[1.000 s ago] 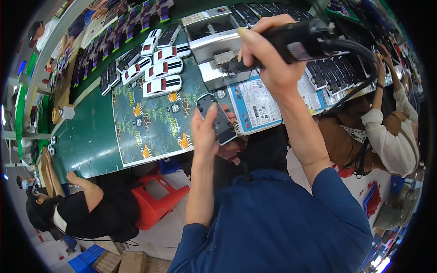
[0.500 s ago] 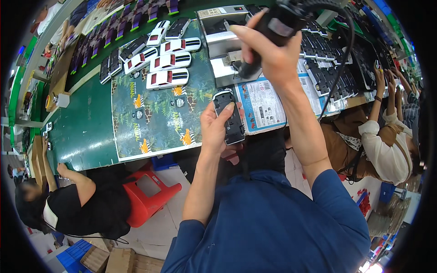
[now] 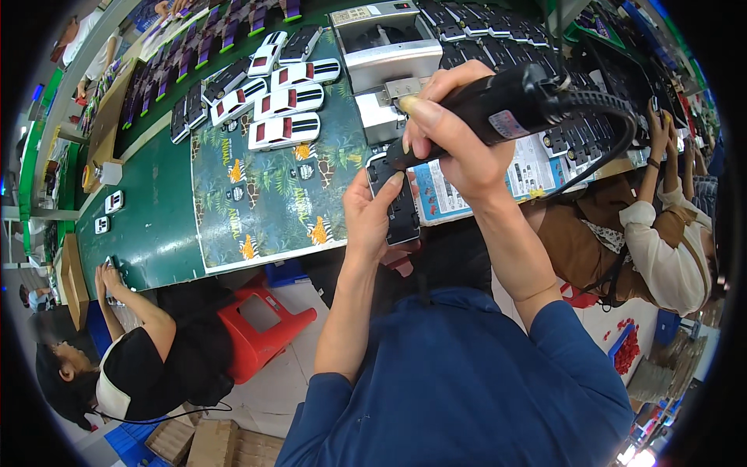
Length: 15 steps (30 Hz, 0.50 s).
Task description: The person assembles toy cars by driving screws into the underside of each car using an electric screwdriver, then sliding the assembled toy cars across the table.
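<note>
My left hand (image 3: 365,208) grips a toy car (image 3: 404,216) by its side, black underside facing up, at the table's front edge. My right hand (image 3: 476,159) is wrapped round a black corded electric screwdriver (image 3: 510,109), held slanting. Its narrow end reaches down to the upper end of the car's underside; the exact contact point is hidden by my fingers. Just beyond my hands stands a metal screw feeder box (image 3: 395,61). Left of it, several white toy cars (image 3: 285,133) with black stripes rest on a patterned sheet (image 3: 272,202).
Rows of upturned black car bases (image 3: 498,58) lie right of the feeder. A printed sheet (image 3: 529,171) is under my right wrist. The screwdriver's cable (image 3: 622,128) loops to the right. A co-worker (image 3: 148,342) sits at left, near a red stool (image 3: 264,327); another person (image 3: 661,249) works at right.
My right hand has brought the screwdriver down from above the feeder onto the car, tilting it over to the right. My left hand stays put. At left, the co-worker's hands moved and small cars appeared.
</note>
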Available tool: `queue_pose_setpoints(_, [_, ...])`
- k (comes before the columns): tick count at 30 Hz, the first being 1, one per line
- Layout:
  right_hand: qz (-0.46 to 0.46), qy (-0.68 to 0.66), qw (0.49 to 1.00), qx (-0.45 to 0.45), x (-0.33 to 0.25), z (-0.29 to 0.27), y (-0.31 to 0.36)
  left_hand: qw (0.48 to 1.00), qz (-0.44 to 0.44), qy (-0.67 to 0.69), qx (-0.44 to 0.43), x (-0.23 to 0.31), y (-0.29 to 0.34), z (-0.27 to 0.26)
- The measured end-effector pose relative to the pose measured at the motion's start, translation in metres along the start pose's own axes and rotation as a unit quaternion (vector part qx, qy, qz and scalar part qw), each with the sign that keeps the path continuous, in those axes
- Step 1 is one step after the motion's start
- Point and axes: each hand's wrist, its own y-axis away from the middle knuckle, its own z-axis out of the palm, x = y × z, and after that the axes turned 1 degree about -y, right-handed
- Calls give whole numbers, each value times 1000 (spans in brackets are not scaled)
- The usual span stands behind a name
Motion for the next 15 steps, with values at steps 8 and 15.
queue_pose_setpoints(8, [-50,44,992,-111,17,1,-7,1000,-16,-7,-6,11,4,0])
queue_pose_setpoints(15, [20,-22,992,-119,8,-3,0,999,-13,0,-40,-5,-5,-3])
